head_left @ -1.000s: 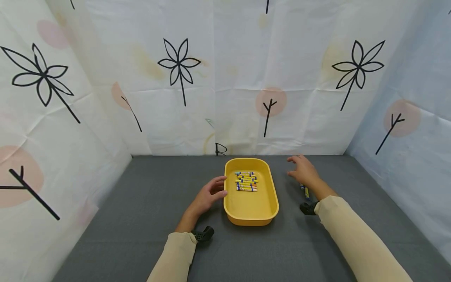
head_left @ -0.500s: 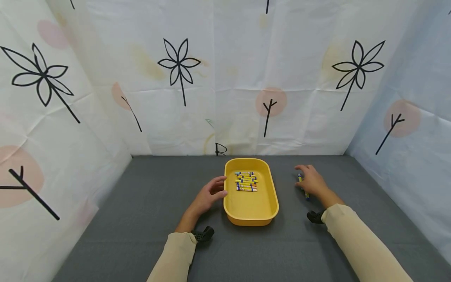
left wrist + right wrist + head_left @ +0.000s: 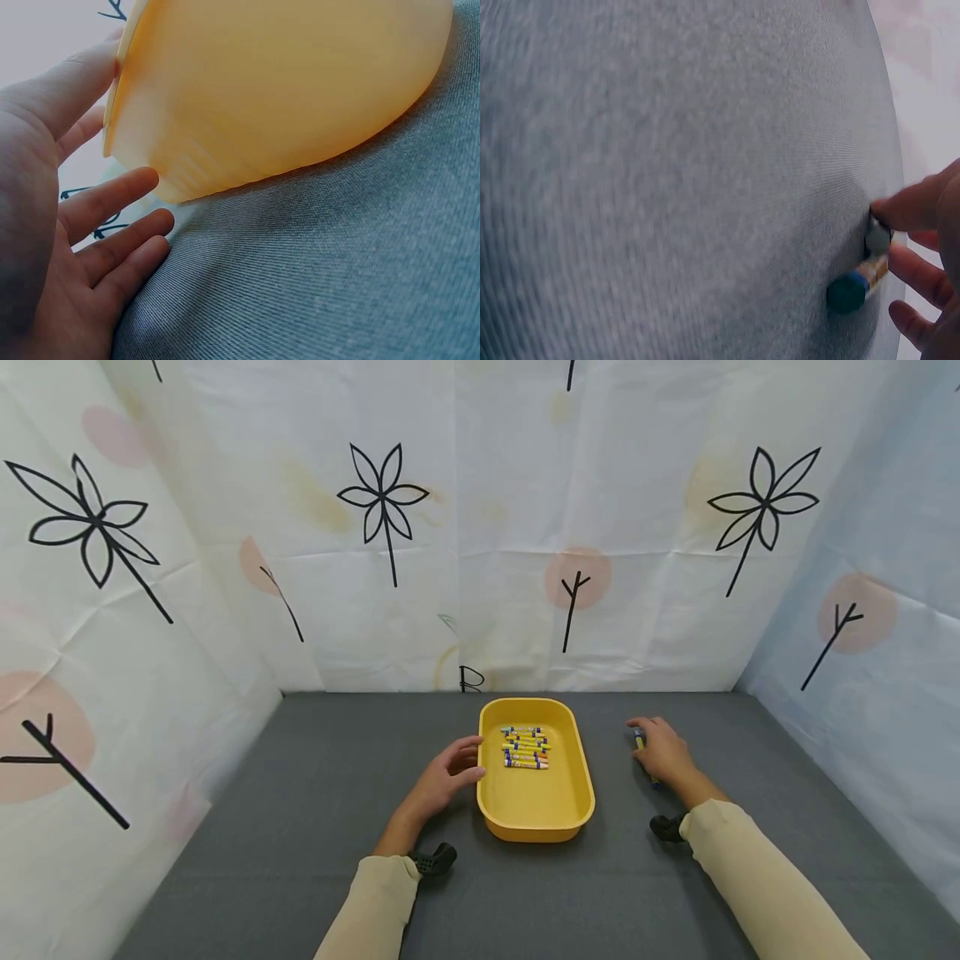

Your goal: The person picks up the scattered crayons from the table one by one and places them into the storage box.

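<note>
A yellow tray [image 3: 536, 797] sits on the grey table with several yellow and blue markers [image 3: 525, 747] in its far half. My left hand [image 3: 444, 775] rests at the tray's left rim, thumb against the edge and fingers relaxed. In the left wrist view the tray wall [image 3: 277, 90] fills the frame beside the left hand [image 3: 75, 225]. My right hand [image 3: 663, 753] lies on the table right of the tray, over a loose marker [image 3: 638, 739]. In the right wrist view the right hand's [image 3: 930, 247] fingertips pinch that marker [image 3: 862, 277], which lies on the cloth.
Grey fabric [image 3: 300, 827] covers the table. White patterned cloth walls [image 3: 390, 568] close it in at the back, left and right. Black wrist mounts [image 3: 435, 860] show at both cuffs.
My right hand has drawn back from the far side and come down over the loose marker, and its fingers have closed on it. The left hand and tray have not moved.
</note>
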`<state>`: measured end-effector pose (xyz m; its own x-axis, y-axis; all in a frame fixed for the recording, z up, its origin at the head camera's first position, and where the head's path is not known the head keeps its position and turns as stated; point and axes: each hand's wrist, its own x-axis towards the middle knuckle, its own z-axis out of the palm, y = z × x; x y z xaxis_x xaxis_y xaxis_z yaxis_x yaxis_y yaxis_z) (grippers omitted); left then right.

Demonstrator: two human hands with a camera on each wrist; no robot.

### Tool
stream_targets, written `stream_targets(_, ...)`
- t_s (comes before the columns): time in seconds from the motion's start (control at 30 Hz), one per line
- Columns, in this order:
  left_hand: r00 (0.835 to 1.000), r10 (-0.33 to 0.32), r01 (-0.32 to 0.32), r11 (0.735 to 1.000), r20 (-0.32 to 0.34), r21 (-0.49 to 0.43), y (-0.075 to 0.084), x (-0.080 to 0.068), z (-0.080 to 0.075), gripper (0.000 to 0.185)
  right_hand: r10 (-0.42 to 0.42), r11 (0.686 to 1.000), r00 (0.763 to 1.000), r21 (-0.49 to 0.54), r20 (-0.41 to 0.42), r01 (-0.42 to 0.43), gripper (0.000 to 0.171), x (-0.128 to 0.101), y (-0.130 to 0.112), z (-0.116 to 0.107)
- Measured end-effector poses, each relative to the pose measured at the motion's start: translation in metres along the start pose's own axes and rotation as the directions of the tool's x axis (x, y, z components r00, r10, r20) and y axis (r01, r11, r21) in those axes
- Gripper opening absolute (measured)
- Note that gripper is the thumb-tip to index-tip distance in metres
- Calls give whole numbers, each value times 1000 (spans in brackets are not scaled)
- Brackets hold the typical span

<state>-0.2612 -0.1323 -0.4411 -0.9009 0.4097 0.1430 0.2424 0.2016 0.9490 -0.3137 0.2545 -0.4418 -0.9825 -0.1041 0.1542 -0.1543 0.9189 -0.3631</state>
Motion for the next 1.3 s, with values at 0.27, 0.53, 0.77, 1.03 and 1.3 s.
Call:
stream_targets(0.27,1000,17,-18,1000,-26,-24,-14,5,2,55,48,999,998,13,29,-49,47,3,-4,-1)
stream_targets(0.53,1000,2,-2,1000,7,-3,2,-1,0,55,22,998,1000,56,8,-22,44,7,-10,-4)
stream_targets(0.77,1000,-11,11,1000,-2,-12,0,-1,-1,54,-42,996,999,78,-16,43,39,7,-21,-9)
stream_targets(1.03,1000,-3,3,1000,2,-15,-1,0,-1,53,-101,986,994,130,-47,107,33,10,-38,-14)
stream_targets(1.3,1000,-5,5,1000,10,-11,-2,0,-1,55,-150,965,988,213,-39,155,32,13,-60,-21)
